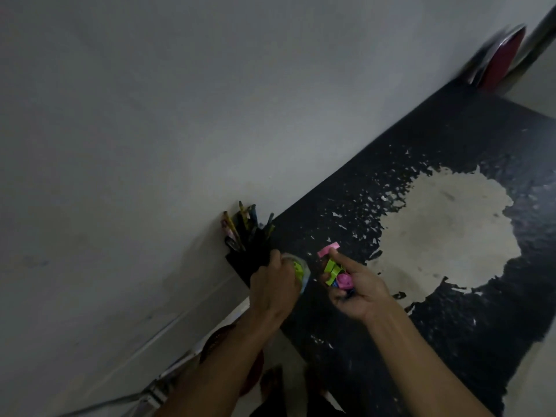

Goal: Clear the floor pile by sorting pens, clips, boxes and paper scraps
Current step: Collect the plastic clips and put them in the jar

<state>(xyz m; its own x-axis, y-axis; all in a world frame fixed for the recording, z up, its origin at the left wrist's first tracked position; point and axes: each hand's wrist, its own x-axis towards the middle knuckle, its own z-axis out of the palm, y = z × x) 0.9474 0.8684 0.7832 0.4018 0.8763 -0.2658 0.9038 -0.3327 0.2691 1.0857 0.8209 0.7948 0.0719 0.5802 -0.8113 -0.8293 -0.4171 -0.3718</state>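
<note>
No text, label, brand or number can be read anywhere in this dim view

Pen holder (249, 260) at the tabletop's (421, 152) wall-side edge, against the wall (150, 115), pens (240, 224) standing in it. Just beside it, toward the tabletop's middle, a small cup (301, 270) under the left hand (273, 284). Right of the cup, clips (338, 273) in the right hand (358, 287). Paper scrap (328, 249) on the tabletop just behind that hand. Round object (501, 60) at the far end.
</note>
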